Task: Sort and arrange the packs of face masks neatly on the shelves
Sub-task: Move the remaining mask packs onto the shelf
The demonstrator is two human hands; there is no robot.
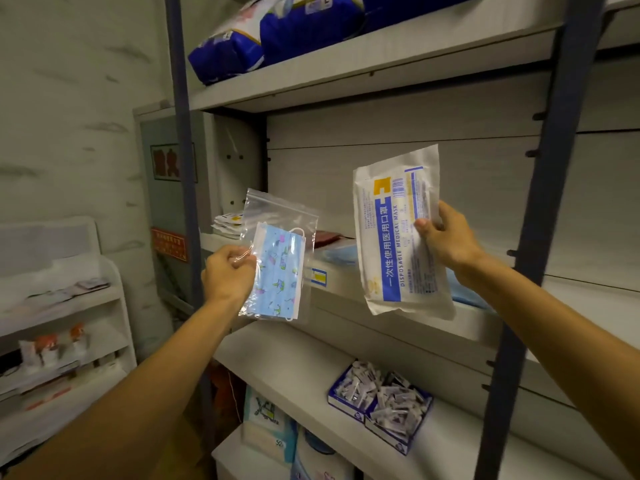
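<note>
My left hand [227,271] pinches the left edge of a clear zip bag [280,258] that holds a light blue patterned mask, raised in front of the middle shelf [346,292]. My right hand [446,237] grips the right side of a white pack [398,237] printed "Disposable Medical Mask", held upright before the same shelf. On that shelf behind both packs lie more mask packs: small white ones [228,223] at the left end, a dark red one [327,237], and blue masks [341,254] partly hidden.
Blue and white bulky bags [277,32] fill the top shelf. A blue divided box of small sachets [381,400] sits on the lower shelf. Dark metal uprights [540,237] frame the rack. A white side rack [62,323] with goods stands at left.
</note>
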